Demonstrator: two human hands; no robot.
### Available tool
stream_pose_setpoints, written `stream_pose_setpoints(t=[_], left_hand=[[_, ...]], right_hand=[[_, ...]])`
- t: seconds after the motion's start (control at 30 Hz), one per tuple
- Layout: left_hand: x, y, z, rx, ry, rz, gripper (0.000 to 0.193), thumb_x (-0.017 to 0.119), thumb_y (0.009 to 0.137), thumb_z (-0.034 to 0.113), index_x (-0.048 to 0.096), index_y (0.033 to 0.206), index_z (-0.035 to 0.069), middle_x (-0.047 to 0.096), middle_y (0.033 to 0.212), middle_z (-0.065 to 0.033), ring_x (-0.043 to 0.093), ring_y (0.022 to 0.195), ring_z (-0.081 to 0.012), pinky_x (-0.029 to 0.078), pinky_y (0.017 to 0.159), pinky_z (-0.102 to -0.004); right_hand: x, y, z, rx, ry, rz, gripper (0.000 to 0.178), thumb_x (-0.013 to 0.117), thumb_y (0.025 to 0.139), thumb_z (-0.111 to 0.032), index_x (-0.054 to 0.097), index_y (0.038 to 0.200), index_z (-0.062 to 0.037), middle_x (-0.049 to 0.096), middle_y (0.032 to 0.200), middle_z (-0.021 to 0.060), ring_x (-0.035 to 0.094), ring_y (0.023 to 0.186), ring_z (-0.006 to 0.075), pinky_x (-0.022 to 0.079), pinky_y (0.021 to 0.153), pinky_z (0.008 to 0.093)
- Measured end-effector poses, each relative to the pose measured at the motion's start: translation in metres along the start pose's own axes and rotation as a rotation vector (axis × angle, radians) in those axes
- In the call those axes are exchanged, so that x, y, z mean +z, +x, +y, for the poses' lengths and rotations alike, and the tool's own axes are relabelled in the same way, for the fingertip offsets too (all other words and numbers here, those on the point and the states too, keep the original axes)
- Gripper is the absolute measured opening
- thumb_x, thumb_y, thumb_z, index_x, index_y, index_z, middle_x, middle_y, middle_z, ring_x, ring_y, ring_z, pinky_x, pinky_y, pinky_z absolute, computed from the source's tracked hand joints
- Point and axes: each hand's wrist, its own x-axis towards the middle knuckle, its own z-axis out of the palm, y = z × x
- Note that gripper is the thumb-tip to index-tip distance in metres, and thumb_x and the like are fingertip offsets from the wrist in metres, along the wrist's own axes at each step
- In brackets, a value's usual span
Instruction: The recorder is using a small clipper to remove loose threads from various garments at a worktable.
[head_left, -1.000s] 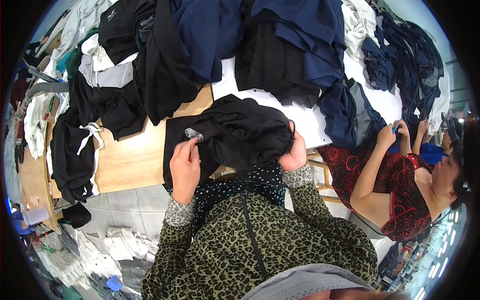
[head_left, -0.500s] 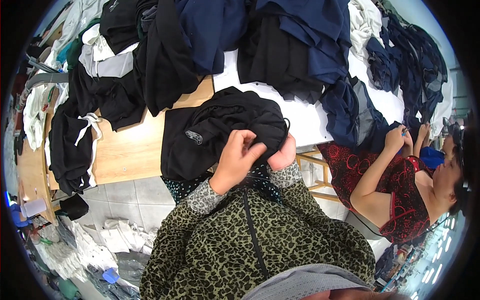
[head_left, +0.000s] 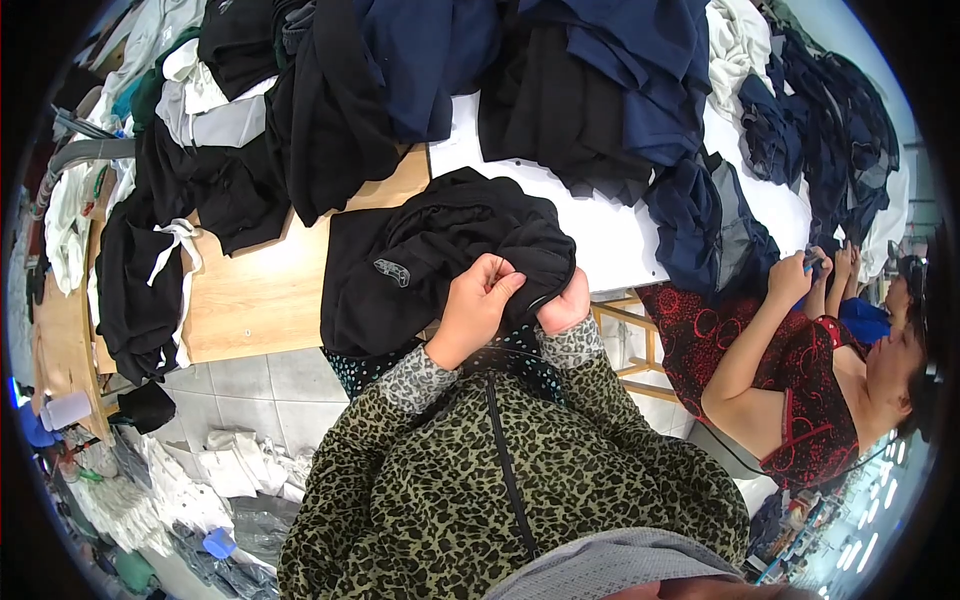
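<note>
Black cloth garment (head_left: 450, 215) lies bunched on the bench (head_left: 255, 310), directly beyond both hands, its near edge raised between them. Left hand (head_left: 473, 312): thumb and forefinger together, pinching a fold of the garment. Right hand (head_left: 567, 303): just beside the left, closed on the garment's near right edge; fingers mostly hidden by the cloth. Grey patch (head_left: 392, 272) on the garment, near the left hand and to its left. Flatter part of the garment spreads further left of that hand.

Bench surface: pale wood to the left of the left hand; white sheet (head_left: 600, 240) beyond the right hand. Far beyond the hands, heaped clothes: navy cloth (head_left: 425, 70) and black trousers (head_left: 560, 120). Well left of the left hand, dark clothing with a white strip (head_left: 182, 250) hangs over the near edge of the bench. Well right of the right hand, a co-worker in a red-and-black dress (head_left: 740, 340) holds navy cloth. Wooden stool (head_left: 650, 345) stands between that person and the right hand.
</note>
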Motion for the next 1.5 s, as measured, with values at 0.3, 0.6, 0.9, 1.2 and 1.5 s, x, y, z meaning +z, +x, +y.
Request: stream_pose_setpoints(t=[0.3, 0.6, 0.9, 1.2, 1.5], left_hand=[[-0.062, -0.023, 0.011, 0.008, 0.183, 0.232, 0.012, 0.064, 0.084, 0.010, 0.061, 0.085, -0.001, 0.060, 0.072, -0.0008, 0.054, 0.066, -0.0049, 0.045, 0.060, -0.0210], [-0.127, -0.002, -0.011, -0.332, 0.033, 0.243, 0.029, 0.055, 0.091, 0.020, 0.059, 0.111, 0.000, 0.060, 0.083, -0.0008, 0.041, 0.049, -0.0030, 0.030, 0.039, -0.0178], [-0.063, 0.017, -0.017, 0.097, 0.438, 0.026, 0.021, 0.070, 0.069, 0.010, 0.056, 0.082, 0.002, 0.052, 0.084, -0.0082, 0.054, 0.068, -0.0185, 0.047, 0.063, -0.0291], [-0.001, -0.030, -0.016, 0.771, 0.649, -0.550, 0.021, 0.072, 0.072, 0.019, 0.057, 0.082, 0.009, 0.059, 0.108, -0.0072, 0.063, 0.072, -0.0224, 0.051, 0.054, -0.0310], [-0.095, -0.002, -0.016, 0.106, 0.542, 0.227, 0.028, 0.069, 0.075, 0.009, 0.062, 0.101, -0.002, 0.060, 0.103, -0.0099, 0.056, 0.068, -0.0201, 0.048, 0.065, -0.0296]], right_hand=[[-0.050, 0.012, -0.037, 0.238, 0.819, -0.061, 0.040, 0.043, 0.093, -0.029, 0.056, 0.115, 0.0018, 0.059, 0.116, 0.0181, 0.056, 0.107, 0.0326, 0.040, 0.099, 0.0443], [-0.060, -0.001, -0.062, 0.134, -0.135, -0.065, 0.030, 0.059, 0.074, 0.007, 0.058, 0.104, 0.0036, 0.061, 0.103, 0.0050, 0.059, 0.089, 0.0163, 0.046, 0.083, 0.0265], [-0.037, -0.009, -0.052, -0.846, -1.256, 0.679, 0.031, 0.066, 0.076, -0.005, 0.053, 0.103, 0.0035, 0.053, 0.092, 0.0144, 0.054, 0.081, 0.0253, 0.044, 0.073, 0.0337], [-0.025, -0.001, -0.024, 0.155, -0.306, 0.133, 0.057, 0.070, 0.077, -0.013, 0.043, 0.123, 0.0078, 0.057, 0.112, 0.0120, 0.057, 0.098, 0.0173, 0.044, 0.088, 0.0267], [-0.052, -0.018, -0.045, 0.267, 0.282, 0.021, 0.042, 0.050, 0.082, 0.004, 0.048, 0.123, 0.0007, 0.057, 0.119, 0.0114, 0.056, 0.108, 0.0212, 0.042, 0.098, 0.0339]])
